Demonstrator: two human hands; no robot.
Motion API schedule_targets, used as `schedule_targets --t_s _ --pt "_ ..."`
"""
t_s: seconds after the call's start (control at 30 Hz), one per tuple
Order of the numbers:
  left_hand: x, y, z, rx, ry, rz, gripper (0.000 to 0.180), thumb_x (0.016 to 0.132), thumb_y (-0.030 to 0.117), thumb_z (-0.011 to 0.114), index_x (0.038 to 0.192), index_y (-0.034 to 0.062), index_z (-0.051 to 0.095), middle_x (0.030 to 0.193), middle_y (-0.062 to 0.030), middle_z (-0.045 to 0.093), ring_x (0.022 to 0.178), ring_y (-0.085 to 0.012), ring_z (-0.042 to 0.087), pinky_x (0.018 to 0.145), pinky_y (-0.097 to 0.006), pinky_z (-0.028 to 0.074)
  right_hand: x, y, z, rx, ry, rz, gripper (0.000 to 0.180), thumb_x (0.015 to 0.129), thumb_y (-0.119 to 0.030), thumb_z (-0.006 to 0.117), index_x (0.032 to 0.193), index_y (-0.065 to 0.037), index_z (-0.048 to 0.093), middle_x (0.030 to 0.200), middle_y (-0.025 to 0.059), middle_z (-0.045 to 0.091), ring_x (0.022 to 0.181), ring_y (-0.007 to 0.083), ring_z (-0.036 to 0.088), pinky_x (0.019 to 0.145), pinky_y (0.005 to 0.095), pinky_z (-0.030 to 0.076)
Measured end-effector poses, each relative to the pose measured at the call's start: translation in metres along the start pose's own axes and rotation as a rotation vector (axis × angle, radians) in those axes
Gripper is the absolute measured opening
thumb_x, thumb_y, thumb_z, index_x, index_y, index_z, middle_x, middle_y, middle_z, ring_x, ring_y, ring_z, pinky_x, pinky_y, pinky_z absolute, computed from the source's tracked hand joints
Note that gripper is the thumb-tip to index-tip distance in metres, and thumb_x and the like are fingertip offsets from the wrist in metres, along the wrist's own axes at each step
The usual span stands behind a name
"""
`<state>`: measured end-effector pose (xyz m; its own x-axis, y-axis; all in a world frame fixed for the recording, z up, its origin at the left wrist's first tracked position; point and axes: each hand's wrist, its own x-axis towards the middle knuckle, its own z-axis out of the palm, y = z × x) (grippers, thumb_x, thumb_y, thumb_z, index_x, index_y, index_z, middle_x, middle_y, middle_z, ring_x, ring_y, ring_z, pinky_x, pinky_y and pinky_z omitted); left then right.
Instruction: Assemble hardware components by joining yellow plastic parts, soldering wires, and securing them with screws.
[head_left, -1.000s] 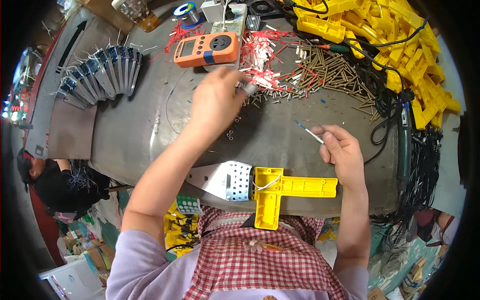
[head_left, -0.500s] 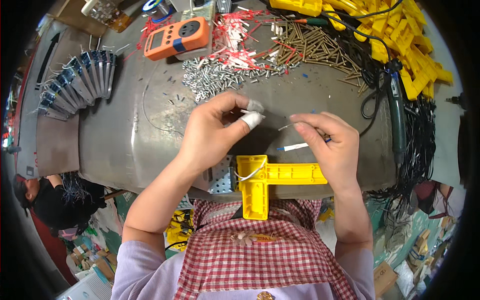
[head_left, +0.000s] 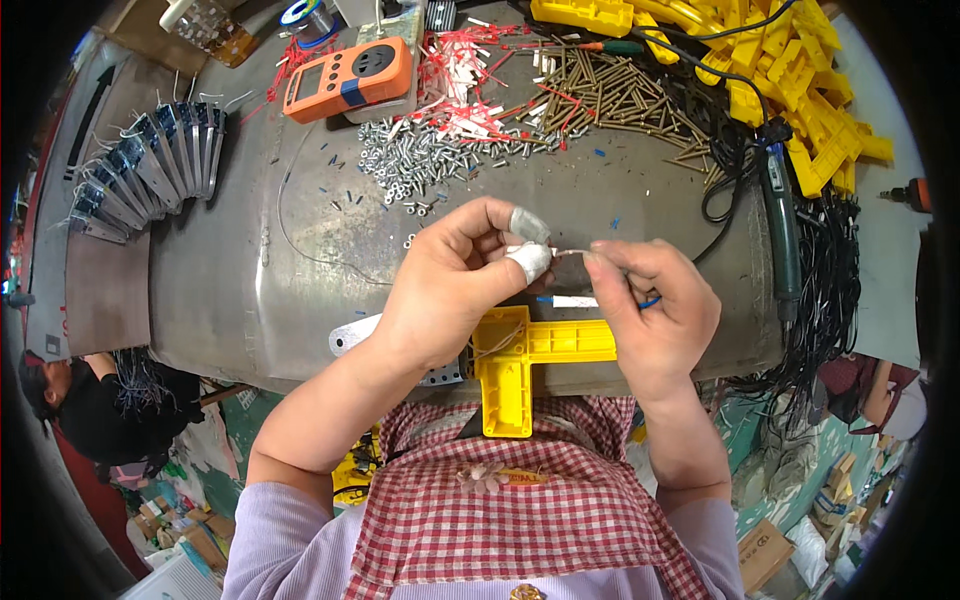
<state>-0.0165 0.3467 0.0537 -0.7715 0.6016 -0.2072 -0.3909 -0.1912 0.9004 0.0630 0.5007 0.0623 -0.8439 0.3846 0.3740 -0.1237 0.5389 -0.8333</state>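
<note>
Wrapped in white on thumb and forefinger, my left hand [head_left: 430, 285] pinches a small white piece, partly hidden by the fingertips. My right hand [head_left: 660, 310] is closed on a thin wire [head_left: 572, 252], whose tip meets that piece. A blue wire with a white sleeve [head_left: 573, 302] also passes under the right fingers. Below both hands lies a yellow T-shaped plastic housing [head_left: 570, 340], its hollow side up, overhanging the table edge. Thin wires lie in the housing. A perforated metal plate [head_left: 350, 335] sits left of it, partly covered by my left forearm.
Loose screws [head_left: 405, 155], brass-coloured pins [head_left: 620, 95] and red-and-white pieces [head_left: 465, 70] are heaped at the back, beside an orange multimeter [head_left: 350, 80]. Yellow housings [head_left: 800, 80] pile up at far right, above a dark handheld tool [head_left: 782, 230]. Metal strips [head_left: 160, 160] stand at left.
My hands have come together: the left moved right and slightly down, and the wire tip in the right now meets the white piece. More of the metal plate shows on the left.
</note>
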Motion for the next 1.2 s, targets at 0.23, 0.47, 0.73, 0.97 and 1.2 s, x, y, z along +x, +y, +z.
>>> schedule_targets --t_s 0.23,0.47,0.73,0.97,1.2 --pt "-0.003 -0.002 0.000 -0.153 -0.039 0.004 0.013 0.085 0.001 0.061 0.096 0.0041 0.055 0.092 -0.0049 0.063 0.086 -0.0132 0.060 0.079 -0.028 0.049 0.000 0.003 0.000 -0.122 -0.116 -0.227 0.016 0.074 -0.010 0.074 0.088 -0.007 0.068 0.065 0.0036 0.061 0.053 0.0131 0.056 0.052 0.0258 0.044" --pt "-0.004 0.014 0.005 0.880 -0.135 0.150 0.033 0.077 0.004 0.071 0.106 -0.0007 0.057 0.100 -0.0076 0.064 0.091 -0.0127 0.062 0.077 -0.028 0.051 0.010 0.004 -0.011 0.135 -0.365 0.228 0.029 0.088 -0.011 0.058 0.117 -0.007 0.057 0.082 0.0115 0.065 0.073 0.0155 0.063 0.068 0.0269 0.049" --pt "0.003 0.017 -0.004 0.999 -0.067 0.416 0.020 0.070 -0.001 0.070 0.087 0.0023 0.059 0.084 -0.0107 0.061 0.082 -0.0251 0.063 0.070 -0.033 0.050 0.025 0.027 -0.021 0.091 -0.585 0.099 0.034 0.083 -0.013 0.064 0.114 -0.001 0.054 0.084 0.0140 0.067 0.081 0.0252 0.067 0.071 0.0330 0.050" --pt "0.008 0.011 -0.017 1.259 -0.157 0.515 0.019 0.071 0.003 0.065 0.089 0.0033 0.061 0.082 -0.0123 0.059 0.075 -0.0318 0.059 0.065 -0.040 0.049 0.024 0.029 -0.035 0.015 -0.679 0.157 0.041 0.081 -0.008 0.065 0.120 -0.002 0.054 0.092 0.0166 0.065 0.079 0.0273 0.065 0.070 0.0323 0.050" --pt "-0.010 0.038 -0.016 1.111 -0.343 0.411 0.009 0.078 0.007 0.063 0.075 0.0007 0.057 0.069 -0.0108 0.050 0.065 -0.0273 0.052 0.059 -0.037 0.042 0.012 -0.002 -0.015 -0.180 -0.552 -0.293 0.021 0.078 -0.012 0.066 0.097 -0.005 0.061 0.079 0.0111 0.058 0.070 0.0305 0.059 0.062 0.0383 0.048"
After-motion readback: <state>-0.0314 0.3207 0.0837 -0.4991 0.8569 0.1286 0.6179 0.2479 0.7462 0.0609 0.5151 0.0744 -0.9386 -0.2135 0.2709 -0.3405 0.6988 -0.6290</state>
